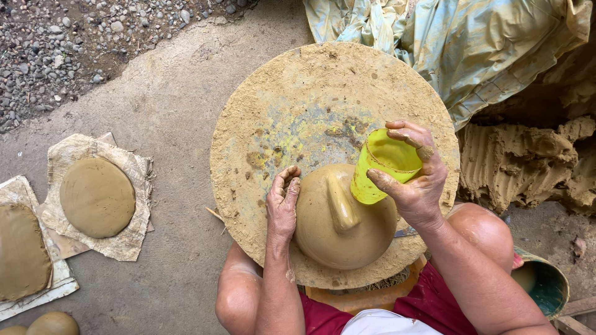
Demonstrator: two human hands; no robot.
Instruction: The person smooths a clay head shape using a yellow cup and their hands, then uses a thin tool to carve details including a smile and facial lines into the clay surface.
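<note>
A smooth domed lump of wet clay [341,229] with a raised ridge on top sits at the near edge of a round, clay-crusted wooden turntable [292,105]. My left hand [282,201] rests flat against the dome's left side, fingers together. My right hand [413,177] grips a yellow-green plastic cup [382,167] by its rim, tilted just above the dome's right shoulder. Both hands are smeared with clay. My bare knees show below the turntable.
Flat clay discs [97,197] lie on cloth pieces on the concrete floor at left, with another slab [22,251] beside them. A heap of raw clay [528,164] under a plastic sheet [472,43] lies at right. A teal bucket [546,282] stands lower right. Gravel [56,43] lies upper left.
</note>
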